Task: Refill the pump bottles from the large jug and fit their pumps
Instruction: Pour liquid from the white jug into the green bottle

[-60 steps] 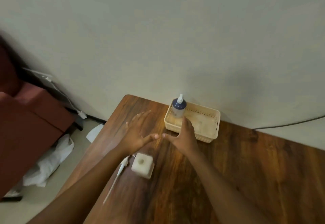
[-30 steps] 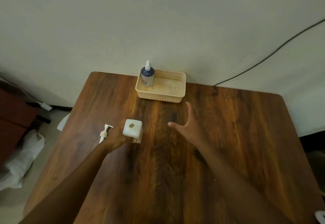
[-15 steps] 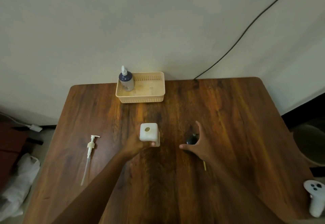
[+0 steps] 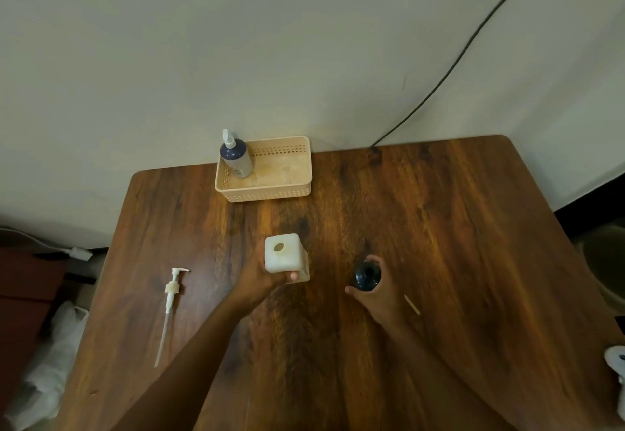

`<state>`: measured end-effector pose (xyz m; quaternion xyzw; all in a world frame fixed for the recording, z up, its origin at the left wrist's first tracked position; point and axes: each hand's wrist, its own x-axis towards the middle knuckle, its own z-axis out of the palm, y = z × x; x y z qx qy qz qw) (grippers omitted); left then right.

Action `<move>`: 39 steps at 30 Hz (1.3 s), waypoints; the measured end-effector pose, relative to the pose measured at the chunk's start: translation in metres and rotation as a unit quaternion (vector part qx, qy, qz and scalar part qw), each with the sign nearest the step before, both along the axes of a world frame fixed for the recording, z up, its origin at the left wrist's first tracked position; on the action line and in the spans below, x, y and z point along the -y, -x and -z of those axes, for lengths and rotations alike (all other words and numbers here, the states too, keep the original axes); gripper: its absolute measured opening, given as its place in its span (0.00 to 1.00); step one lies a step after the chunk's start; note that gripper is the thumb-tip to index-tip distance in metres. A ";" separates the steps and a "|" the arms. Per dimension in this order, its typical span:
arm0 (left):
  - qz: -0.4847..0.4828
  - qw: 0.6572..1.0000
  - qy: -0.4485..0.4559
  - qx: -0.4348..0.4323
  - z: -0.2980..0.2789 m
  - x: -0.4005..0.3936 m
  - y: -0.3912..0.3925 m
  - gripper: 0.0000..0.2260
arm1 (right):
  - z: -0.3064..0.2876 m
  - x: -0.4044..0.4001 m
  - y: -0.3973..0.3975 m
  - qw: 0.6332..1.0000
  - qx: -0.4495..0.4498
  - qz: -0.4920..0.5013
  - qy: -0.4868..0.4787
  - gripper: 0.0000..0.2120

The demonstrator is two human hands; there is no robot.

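Fingers of the left hand wrap the square white bottle, mouth open; the right hand curls round a dark round bottle. A loose pump lies left on the wood-grain table; the perforated basket holds a pumped bottle.

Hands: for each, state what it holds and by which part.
Left hand grips white square bottle round its side; right hand grips dark bottle just below its top.

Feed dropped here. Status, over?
Left hand grips white square bottle, neck open. Right hand holds dark bottle. Loose pump lies left, nothing blocking.
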<state>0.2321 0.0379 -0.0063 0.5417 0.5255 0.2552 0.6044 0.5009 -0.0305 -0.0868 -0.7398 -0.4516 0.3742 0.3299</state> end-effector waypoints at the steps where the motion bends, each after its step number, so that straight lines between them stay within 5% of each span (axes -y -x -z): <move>1: -0.003 1.000 0.002 0.004 -0.002 -0.001 0.000 0.36 | 0.001 0.000 0.002 1.000 0.002 0.007 -0.010 0.35; 13: -0.024 0.997 -0.063 0.034 -0.058 -0.021 0.007 0.39 | -0.080 -0.044 0.012 0.998 -0.034 -0.006 -0.051 0.29; 22: -0.013 0.982 -0.183 0.042 -0.157 -0.043 0.021 0.34 | -0.206 -0.084 0.037 0.986 -0.087 -0.032 -0.136 0.37; 39: 0.000 0.927 -0.374 0.011 -0.342 -0.058 0.026 0.33 | -0.410 -0.115 0.066 0.959 -0.044 -0.117 -0.252 0.28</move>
